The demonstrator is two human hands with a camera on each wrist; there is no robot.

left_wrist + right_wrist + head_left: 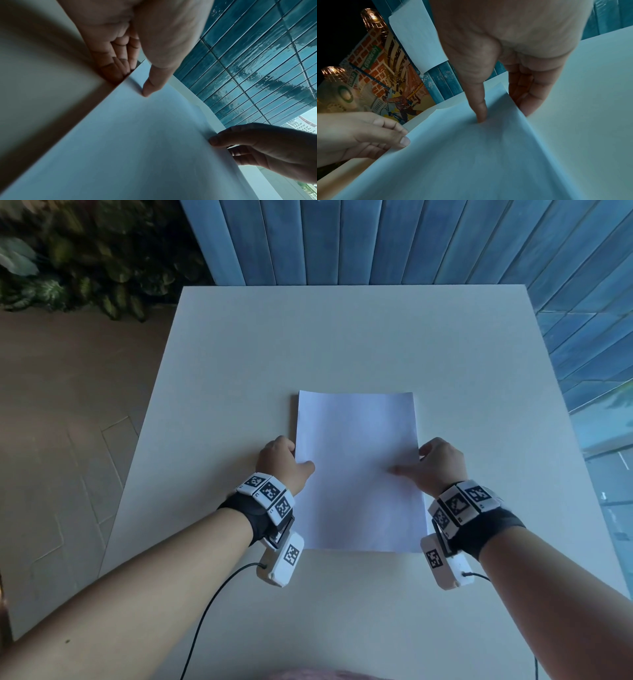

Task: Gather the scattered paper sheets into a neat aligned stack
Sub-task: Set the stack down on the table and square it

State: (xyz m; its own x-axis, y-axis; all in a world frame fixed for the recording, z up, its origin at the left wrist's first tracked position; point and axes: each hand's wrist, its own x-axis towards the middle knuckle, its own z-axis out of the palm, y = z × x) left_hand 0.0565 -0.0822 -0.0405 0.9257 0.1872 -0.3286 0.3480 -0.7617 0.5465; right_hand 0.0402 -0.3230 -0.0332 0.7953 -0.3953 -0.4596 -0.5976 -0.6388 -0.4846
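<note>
1. The stack of white paper sheets [358,470] lies flat on the desk [239,354], towards the desk's near edge and about midway between its left and right edges.
2. The left hand [281,463] sits at the stack's left edge: its thumb lies on top, and its fingers [120,65] curl down against and under that edge, so it pinches the stack.
3. The right hand [442,465] mirrors it at the stack's right edge, thumb pressing the top sheet and fingers [529,94] tucked below the lifted edge, also a pinch.
4. I judge the step to be squaring: push both side edges inward evenly, keep the thumbs light so the sheets can slide, then tap or nudge the near and far edges.
5. A thin sliver shows along the stack's left and far-left edges in the head view, which suggests a lower sheet is slightly offset; ease it towards the stack's right.
6. Counts: one stack, its sheet number impossible to tell, though at least two layers show; two hands; one desk. No loose sheet is visible away from the stack.
</note>
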